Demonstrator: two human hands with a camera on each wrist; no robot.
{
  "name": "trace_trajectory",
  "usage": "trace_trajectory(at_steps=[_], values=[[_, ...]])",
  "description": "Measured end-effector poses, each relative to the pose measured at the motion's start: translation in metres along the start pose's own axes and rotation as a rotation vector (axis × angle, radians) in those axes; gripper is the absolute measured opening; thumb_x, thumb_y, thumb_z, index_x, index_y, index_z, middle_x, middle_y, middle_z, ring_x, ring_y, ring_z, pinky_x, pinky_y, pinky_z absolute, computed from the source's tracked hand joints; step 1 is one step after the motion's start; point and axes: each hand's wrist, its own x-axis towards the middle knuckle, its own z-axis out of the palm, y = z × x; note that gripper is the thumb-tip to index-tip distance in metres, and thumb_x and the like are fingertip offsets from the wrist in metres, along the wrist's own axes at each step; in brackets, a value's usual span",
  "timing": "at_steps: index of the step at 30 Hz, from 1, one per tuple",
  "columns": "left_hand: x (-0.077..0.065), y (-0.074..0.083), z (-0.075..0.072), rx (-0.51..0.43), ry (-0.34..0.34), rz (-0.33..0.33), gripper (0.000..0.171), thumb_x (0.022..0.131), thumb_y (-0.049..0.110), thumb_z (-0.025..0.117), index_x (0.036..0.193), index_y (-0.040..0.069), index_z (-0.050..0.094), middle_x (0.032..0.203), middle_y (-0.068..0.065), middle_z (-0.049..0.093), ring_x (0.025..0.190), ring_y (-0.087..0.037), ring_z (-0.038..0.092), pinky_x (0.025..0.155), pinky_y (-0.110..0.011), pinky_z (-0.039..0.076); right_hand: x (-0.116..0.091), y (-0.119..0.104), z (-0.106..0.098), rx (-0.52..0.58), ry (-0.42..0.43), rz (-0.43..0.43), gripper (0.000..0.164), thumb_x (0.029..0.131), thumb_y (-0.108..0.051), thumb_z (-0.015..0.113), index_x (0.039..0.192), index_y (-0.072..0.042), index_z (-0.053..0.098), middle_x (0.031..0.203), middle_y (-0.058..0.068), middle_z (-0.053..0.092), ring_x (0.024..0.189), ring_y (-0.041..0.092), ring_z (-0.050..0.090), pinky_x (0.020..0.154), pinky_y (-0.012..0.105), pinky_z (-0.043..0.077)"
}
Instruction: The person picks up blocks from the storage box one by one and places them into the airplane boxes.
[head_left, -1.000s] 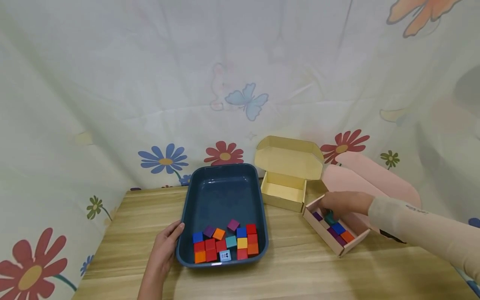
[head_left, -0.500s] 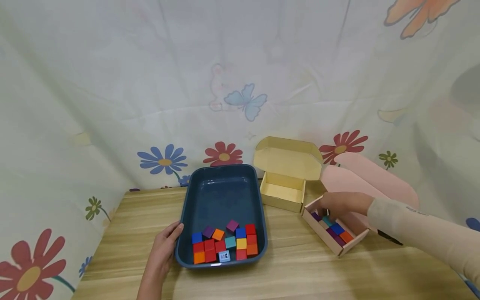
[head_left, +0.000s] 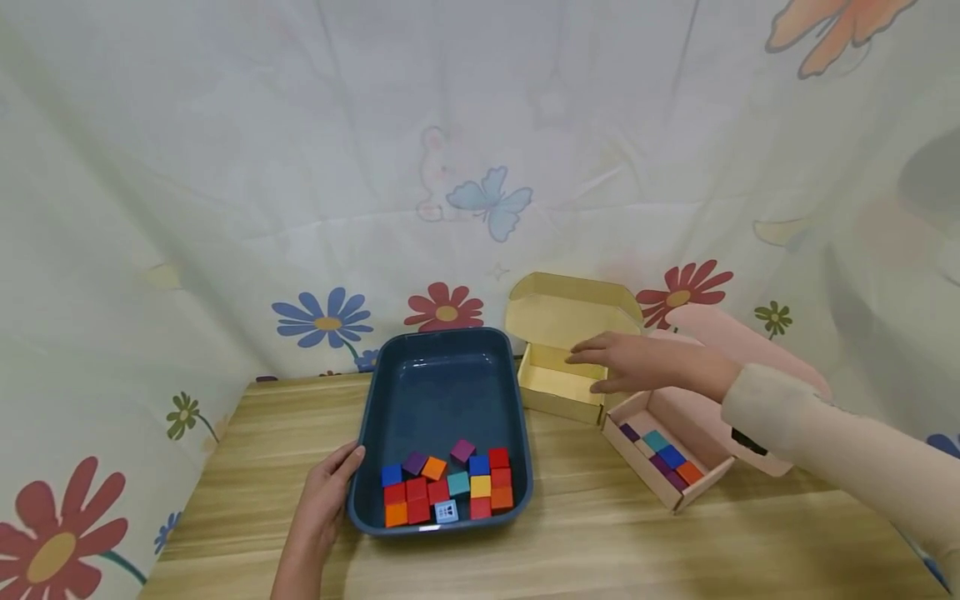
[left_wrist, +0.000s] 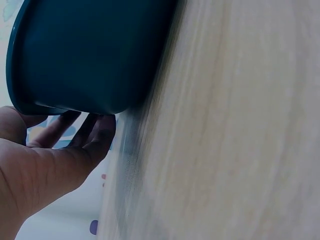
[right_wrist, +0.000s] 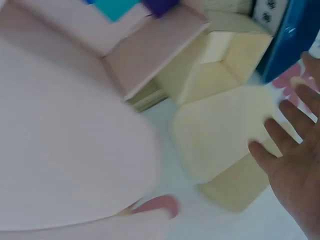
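My left hand holds the left rim of a dark blue tray; in the left wrist view its fingers lie against the tray's outer wall. Several coloured cubes fill the tray's near end, with a light blue printed block among them. My right hand, fingers spread and holding nothing, is above the right side of an opened yellow cardboard box. Right of it, an opened pink box contains several cubes in teal, blue, purple and orange.
The yellow box's raised lid leans back near the floral cloth. The pink box's lid is folded back to the right, partly behind my right arm. All containers stand on a wood-patterned table.
My right hand has lifted out of the pink box and moved left over the yellow box, its fingers now spread. The teal cube stays in the pink box. My left hand remains at the tray.
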Motion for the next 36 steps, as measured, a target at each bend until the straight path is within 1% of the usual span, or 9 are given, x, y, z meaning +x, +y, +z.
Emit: trace_trajectory(at_steps=[3, 8, 12, 14, 20, 23, 29, 34, 36], values=[[0.0, 0.0, 0.0, 0.002, 0.003, -0.002, 0.058, 0.096, 0.031, 0.056, 0.143, 0.002, 0.037, 0.148, -0.017, 0.033, 0.132, -0.025, 0.034, 0.107, -0.043, 0.033, 0.014, -0.013, -0.001, -0.052, 0.027, -0.049, 0.067, 0.093, -0.047, 0.054, 0.149, -0.017, 0.031, 0.151, 0.013, 0.031, 0.138, 0.039, 0.026, 0.108, 0.056, 0.027], [0.0, -0.001, 0.0, 0.006, 0.011, -0.007, 0.06, 0.095, 0.033, 0.058, 0.143, 0.002, 0.038, 0.147, -0.017, 0.035, 0.131, -0.024, 0.036, 0.105, -0.041, 0.035, 0.039, -0.037, 0.005, -0.132, 0.014, -0.112, 0.077, 0.091, -0.065, 0.038, 0.153, -0.027, 0.014, 0.158, 0.005, 0.014, 0.143, 0.036, 0.009, 0.111, 0.061, 0.013], [0.0, 0.0, 0.0, 0.008, 0.009, -0.014, 0.06, 0.095, 0.033, 0.057, 0.143, 0.003, 0.038, 0.147, -0.016, 0.035, 0.13, -0.023, 0.037, 0.103, -0.039, 0.038, 0.062, -0.057, 0.006, -0.168, -0.029, -0.132, 0.081, 0.088, -0.07, 0.037, 0.152, -0.034, 0.005, 0.159, -0.003, 0.004, 0.145, 0.031, 0.001, 0.113, 0.059, 0.007], [0.0, 0.001, 0.0, 0.014, 0.006, -0.009, 0.059, 0.096, 0.033, 0.056, 0.143, 0.003, 0.038, 0.147, -0.016, 0.035, 0.13, -0.023, 0.037, 0.103, -0.038, 0.038, 0.074, -0.066, 0.006, -0.166, -0.049, -0.15, 0.082, 0.087, -0.069, 0.041, 0.152, -0.034, 0.004, 0.159, -0.004, 0.002, 0.145, 0.03, -0.001, 0.113, 0.059, 0.006], [0.001, 0.001, 0.0, 0.024, 0.006, -0.008, 0.06, 0.095, 0.035, 0.057, 0.143, 0.004, 0.038, 0.146, -0.015, 0.037, 0.128, -0.024, 0.039, 0.102, -0.038, 0.04, 0.121, -0.092, 0.013, -0.157, -0.128, -0.214, 0.084, 0.086, -0.069, 0.045, 0.152, -0.036, 0.004, 0.159, -0.005, 0.002, 0.145, 0.029, -0.001, 0.113, 0.058, 0.01], [0.001, 0.001, -0.001, 0.034, 0.009, -0.019, 0.061, 0.094, 0.037, 0.057, 0.143, 0.005, 0.039, 0.146, -0.014, 0.038, 0.127, -0.023, 0.04, 0.101, -0.037, 0.041, 0.146, -0.106, 0.021, -0.136, -0.174, -0.239, 0.084, 0.085, -0.068, 0.047, 0.151, -0.038, 0.005, 0.159, -0.008, 0.002, 0.145, 0.026, -0.001, 0.114, 0.056, 0.009], [0.0, 0.002, -0.001, 0.041, 0.001, -0.024, 0.062, 0.094, 0.04, 0.057, 0.143, 0.007, 0.04, 0.145, -0.014, 0.04, 0.125, -0.025, 0.043, 0.097, -0.034, 0.045, 0.19, -0.132, 0.033, -0.139, -0.27, -0.294, 0.083, 0.085, -0.065, 0.052, 0.151, -0.04, 0.007, 0.158, -0.013, 0.005, 0.145, 0.021, 0.003, 0.116, 0.046, 0.011], [0.001, 0.002, -0.003, 0.027, -0.024, -0.012, 0.063, 0.094, 0.039, 0.057, 0.143, 0.006, 0.038, 0.147, -0.013, 0.036, 0.127, -0.023, 0.041, 0.096, -0.03, 0.045, 0.221, -0.149, 0.043, -0.089, -0.418, -0.257, 0.082, 0.083, -0.063, 0.055, 0.15, -0.042, 0.012, 0.156, -0.017, 0.011, 0.145, 0.017, 0.006, 0.116, 0.041, 0.016], [0.0, 0.002, -0.003, 0.015, -0.02, -0.006, 0.063, 0.094, 0.038, 0.057, 0.143, 0.004, 0.039, 0.146, -0.014, 0.037, 0.125, -0.022, 0.043, 0.095, -0.029, 0.047, 0.231, -0.155, 0.049, -0.041, -0.477, -0.237, 0.081, 0.083, -0.061, 0.057, 0.149, -0.043, 0.014, 0.155, -0.018, 0.015, 0.144, 0.013, 0.011, 0.116, 0.04, 0.017]])
